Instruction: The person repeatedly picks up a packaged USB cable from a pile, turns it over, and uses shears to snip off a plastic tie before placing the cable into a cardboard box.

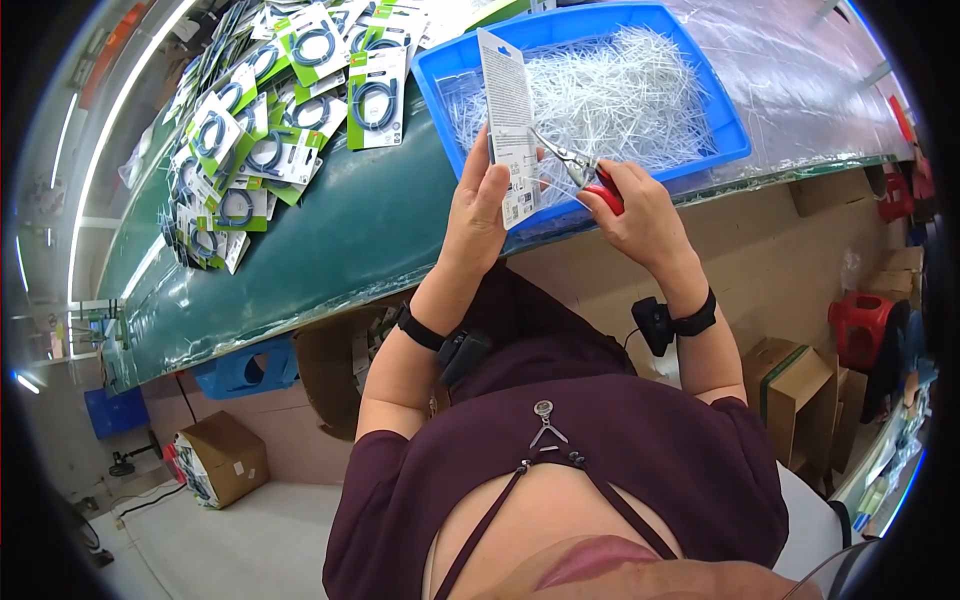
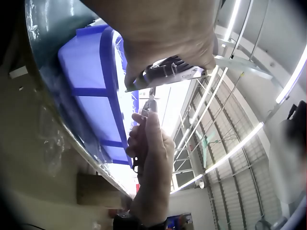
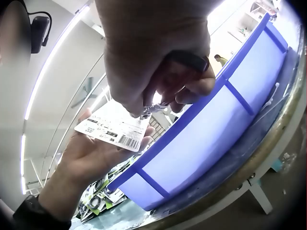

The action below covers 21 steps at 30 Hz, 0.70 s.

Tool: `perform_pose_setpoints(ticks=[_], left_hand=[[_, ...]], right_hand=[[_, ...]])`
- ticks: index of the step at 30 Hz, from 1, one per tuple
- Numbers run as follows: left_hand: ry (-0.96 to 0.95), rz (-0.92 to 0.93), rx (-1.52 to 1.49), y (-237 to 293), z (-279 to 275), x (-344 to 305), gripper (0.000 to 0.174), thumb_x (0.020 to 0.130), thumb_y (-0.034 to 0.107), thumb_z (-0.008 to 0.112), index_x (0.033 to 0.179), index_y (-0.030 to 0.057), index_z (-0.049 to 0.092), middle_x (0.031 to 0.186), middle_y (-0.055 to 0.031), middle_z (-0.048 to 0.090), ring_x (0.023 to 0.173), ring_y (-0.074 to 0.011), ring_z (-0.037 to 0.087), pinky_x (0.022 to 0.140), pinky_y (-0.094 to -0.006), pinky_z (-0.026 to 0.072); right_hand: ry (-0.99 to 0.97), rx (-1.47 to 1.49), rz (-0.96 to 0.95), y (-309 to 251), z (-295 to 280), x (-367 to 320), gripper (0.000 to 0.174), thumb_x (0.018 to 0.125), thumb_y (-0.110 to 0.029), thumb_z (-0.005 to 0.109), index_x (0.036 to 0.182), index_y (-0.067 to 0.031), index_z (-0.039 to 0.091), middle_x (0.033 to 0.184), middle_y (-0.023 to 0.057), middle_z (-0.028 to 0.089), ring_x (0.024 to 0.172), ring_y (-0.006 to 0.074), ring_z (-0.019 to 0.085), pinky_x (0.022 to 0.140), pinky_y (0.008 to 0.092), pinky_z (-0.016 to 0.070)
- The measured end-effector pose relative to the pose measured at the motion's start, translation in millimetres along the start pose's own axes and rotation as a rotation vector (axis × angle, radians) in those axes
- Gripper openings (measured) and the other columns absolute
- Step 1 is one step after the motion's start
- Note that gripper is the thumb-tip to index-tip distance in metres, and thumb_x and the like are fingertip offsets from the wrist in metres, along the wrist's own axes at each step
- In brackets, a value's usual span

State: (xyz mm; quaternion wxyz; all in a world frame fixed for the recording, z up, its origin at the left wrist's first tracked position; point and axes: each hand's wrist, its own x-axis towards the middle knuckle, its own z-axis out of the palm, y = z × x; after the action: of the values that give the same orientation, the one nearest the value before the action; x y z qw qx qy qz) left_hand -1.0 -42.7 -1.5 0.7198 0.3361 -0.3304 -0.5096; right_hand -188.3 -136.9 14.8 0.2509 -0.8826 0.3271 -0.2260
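My left hand point(image 1: 476, 218) holds a carded cable pack point(image 1: 508, 110) upright by its edge, thumb on the printed back. In the right wrist view the card's white back point(image 3: 112, 127) shows a barcode, and dark cable loops point(image 2: 170, 68) show beneath my hand in the left wrist view. My right hand point(image 1: 640, 215) grips pliers with red handles point(image 1: 606, 192). Their silver metal head point(image 1: 568, 160) points left, its tip right at the card's edge. Below both lies a blue tub point(image 1: 733, 146) full of thin white plastic strips point(image 1: 620, 90).
A large heap of similar carded cable packs point(image 1: 265, 150) covers the left of the green tabletop point(image 1: 345, 235). Clear plastic sheeting point(image 1: 790, 90) covers the table at right. Below the table edge are cardboard boxes point(image 1: 795, 390) and a red stool point(image 1: 860, 320).
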Motion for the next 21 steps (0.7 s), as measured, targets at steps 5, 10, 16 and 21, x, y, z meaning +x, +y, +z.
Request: perform_pose_setpoints(ticks=[5,10,16,21], left_hand=[[-0.027,-0.047,-0.124,1,1,6,0.072,0.091,0.051,0.057,0.141,0.0058,0.033,0.132,-0.0136,0.051,0.12,-0.0261,0.054,0.097,-0.0444,0.0484],[-0.034,-0.246,-0.451,-2,0,0,0.07,0.091,0.054,0.055,0.139,0.0065,0.038,0.131,-0.0132,0.053,0.119,-0.0266,0.055,0.097,-0.0453,0.0476],[0.007,-0.278,-0.386,-8,6,-6,0.071,0.09,0.057,0.055,0.138,0.0063,0.04,0.13,-0.0125,0.055,0.12,-0.0271,0.055,0.099,-0.0458,0.0458],[0.004,-0.264,-0.404,-13,10,-7,0.069,0.091,0.055,0.056,0.138,0.0076,0.04,0.13,-0.012,0.055,0.119,-0.0265,0.055,0.099,-0.0457,0.0454]], right_hand=[[0.015,0.021,-0.016,3,-9,-4,0.046,0.083,-0.024,0.071,0.117,0.003,0.056,0.1,0.0168,0.059,0.087,0.0313,0.06,0.078,0.0369,0.0486],[0.134,0.003,-0.159,-5,-18,-5,0.048,0.083,-0.026,0.072,0.118,0.0026,0.056,0.1,0.0158,0.059,0.087,0.0314,0.06,0.078,0.0369,0.0486],[0.165,-0.026,-0.172,-10,-20,-5,0.05,0.082,-0.027,0.073,0.118,0.0023,0.056,0.1,0.0152,0.059,0.088,0.031,0.06,0.078,0.0368,0.0486],[0.121,0.043,-0.142,-9,-14,-8,0.048,0.083,-0.027,0.071,0.119,0.0024,0.056,0.1,0.0157,0.058,0.088,0.031,0.06,0.077,0.0367,0.0485]])
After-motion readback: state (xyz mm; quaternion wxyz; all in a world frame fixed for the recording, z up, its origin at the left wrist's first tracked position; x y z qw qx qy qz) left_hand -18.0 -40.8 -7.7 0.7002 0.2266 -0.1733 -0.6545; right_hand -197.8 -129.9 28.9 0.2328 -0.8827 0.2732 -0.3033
